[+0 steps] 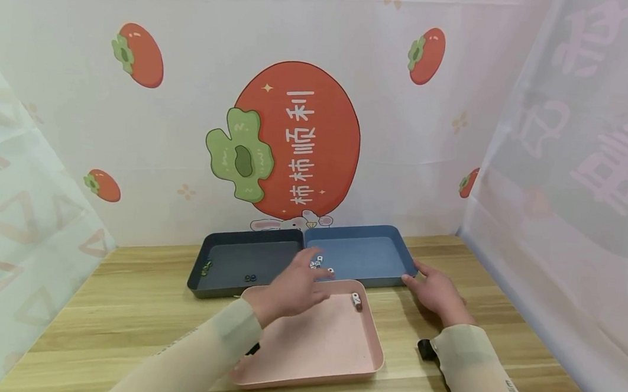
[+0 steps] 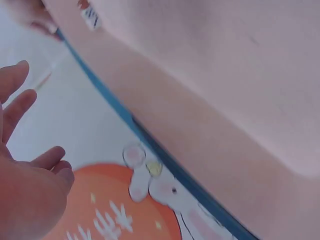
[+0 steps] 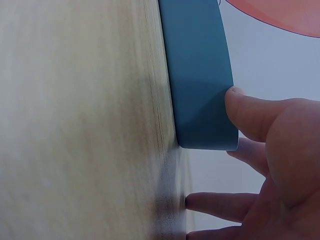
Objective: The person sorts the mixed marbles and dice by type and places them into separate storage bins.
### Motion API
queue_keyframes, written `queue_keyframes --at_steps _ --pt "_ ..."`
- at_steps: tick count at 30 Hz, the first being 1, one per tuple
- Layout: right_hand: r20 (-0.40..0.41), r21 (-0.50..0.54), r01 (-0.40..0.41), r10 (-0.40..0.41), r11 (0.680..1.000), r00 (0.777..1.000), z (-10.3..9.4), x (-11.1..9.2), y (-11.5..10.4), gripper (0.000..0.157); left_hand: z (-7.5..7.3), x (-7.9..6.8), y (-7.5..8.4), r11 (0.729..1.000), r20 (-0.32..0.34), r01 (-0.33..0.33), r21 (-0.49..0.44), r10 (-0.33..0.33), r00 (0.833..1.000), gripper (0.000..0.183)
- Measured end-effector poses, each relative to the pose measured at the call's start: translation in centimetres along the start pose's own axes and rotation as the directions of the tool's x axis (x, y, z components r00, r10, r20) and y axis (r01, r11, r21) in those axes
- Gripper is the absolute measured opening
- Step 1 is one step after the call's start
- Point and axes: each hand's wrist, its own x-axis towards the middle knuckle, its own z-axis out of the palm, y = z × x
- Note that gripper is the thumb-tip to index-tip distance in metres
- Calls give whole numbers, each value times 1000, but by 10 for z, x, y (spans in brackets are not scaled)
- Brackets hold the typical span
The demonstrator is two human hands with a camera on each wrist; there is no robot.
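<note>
My left hand (image 1: 292, 286) is over the far left part of the pink tray (image 1: 309, 380), fingers spread and nothing held. In the left wrist view its fingers (image 2: 50, 157) are apart from the tray wall. Several white dice (image 1: 317, 263) lie in the left end of the blue tray (image 1: 381, 228), just beyond the fingertips; the hand partly hides that corner. My right hand (image 1: 438, 292) holds the blue tray's near right corner, thumb on the front wall and forefinger round the side. Its other fingers point down by the tabletop. A white die (image 1: 356, 297) sits in the pink tray's far right corner.
A dark grey tray (image 1: 197, 292) stands left of the blue one, with glassy marbles (image 1: 206, 267) at its left side and more marbles (image 1: 250, 278) near its front. The wooden table (image 1: 100, 303) meets a printed cloth backdrop (image 1: 184, 124) behind and at both sides.
</note>
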Motion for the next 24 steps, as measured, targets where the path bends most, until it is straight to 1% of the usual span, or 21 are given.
queue_keyframes --at_steps 2,4,6,9,11,12,16,20,24 --pt "-4 -3 2 -2 1000 1000 0 0 1 80 10 9 6 998 30 -36 43 35 999 32" --pt "-7 -6 5 -5 1000 1000 0 0 1 80 18 16 11 994 62 -59 89 54 997 33" --pt "-9 -4 6 -6 1000 1000 0 0 1 80 26 24 13 988 78 -76 133 66 995 34" --pt "-9 4 1 -1 1000 1000 0 0 0 80 38 33 13 981 89 -94 169 80 993 33" --pt "-8 7 -5 5 1000 1000 0 0 0 81 45 38 10 987 93 -84 134 72 993 31" --pt "-7 10 -8 8 1000 1000 0 0 0 81 47 39 10 992 101 -74 103 63 993 30" --pt "-3 13 -11 11 1000 1000 0 0 0 81 54 41 9 999 123 -38 -1 37 992 27" --pt "-3 9 0 0 1000 1000 1 0 1 81 58 41 11 999 136 -30 -31 34 990 31" --pt "-5 6 3 -3 1000 1000 1 0 1 81 57 42 12 1000 123 -15 -24 17 992 28"
